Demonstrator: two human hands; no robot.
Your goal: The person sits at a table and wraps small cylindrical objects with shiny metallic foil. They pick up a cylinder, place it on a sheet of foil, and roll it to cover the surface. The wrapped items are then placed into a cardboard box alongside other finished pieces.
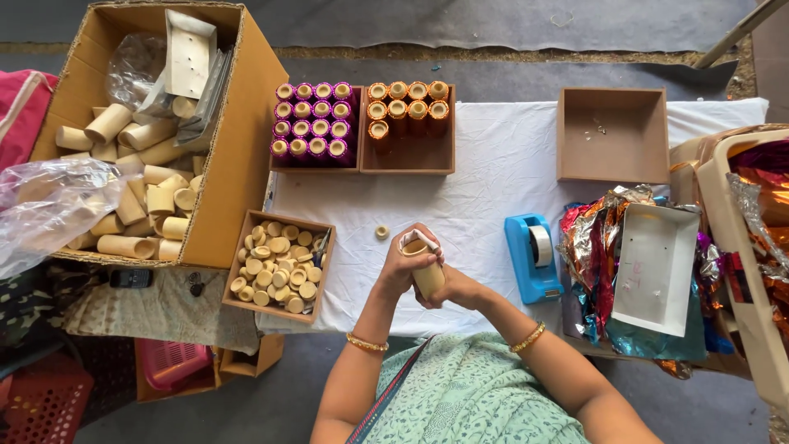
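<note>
Both my hands meet over the white cloth table (485, 173) near its front edge. My left hand (404, 263) wraps the top of a tan cardboard tube (427, 278), fingers pressing its upper end, where a bit of white tape shows. My right hand (454, 289) grips the same tube from below and behind. A single small round cap (382, 232) lies on the cloth just left of my hands.
A wooden box of round caps (278, 265) sits at my left, a large carton of bare tubes (148, 156) beyond it. Trays of purple-wrapped tubes (314, 123) and orange-wrapped tubes (407, 107) stand at the back, an empty wooden box (612, 136) further right. Blue tape dispenser (532, 256) and foil sheets (593, 247) lie right.
</note>
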